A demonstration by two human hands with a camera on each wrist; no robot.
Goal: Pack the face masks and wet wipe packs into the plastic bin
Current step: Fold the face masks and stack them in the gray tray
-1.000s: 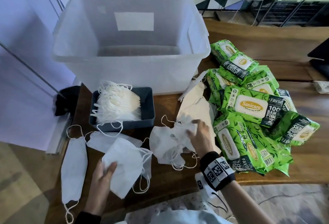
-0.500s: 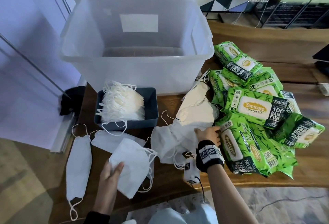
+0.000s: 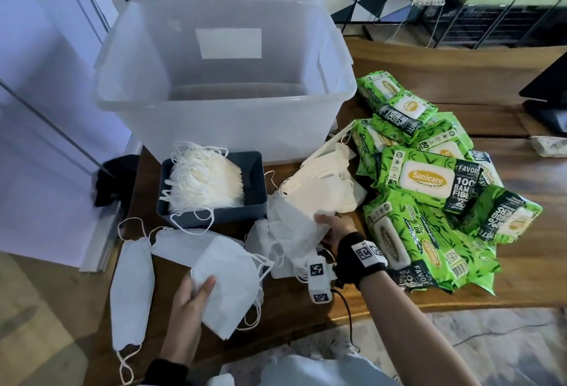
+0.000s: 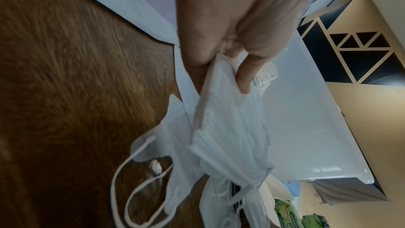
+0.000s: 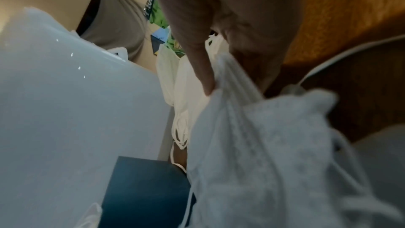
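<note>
A large clear plastic bin stands at the back of the wooden table, with nothing showing inside it. My left hand pinches a small stack of white face masks near the front edge; the left wrist view shows thumb and fingers clamped on the stack. My right hand grips a bunch of white masks at the table's middle, seen close in the right wrist view. Cream masks lie behind it. Green wet wipe packs are piled on the right.
A dark blue tray packed with upright masks sits in front of the bin. Two loose masks lie at the left front, one near the table's edge. A wall runs along the left; chairs and a patterned panel stand behind.
My right hand has turned from lying on top of the mask pile to gripping a bunch from its right side and lifting it a little. The left hand keeps its stack.
</note>
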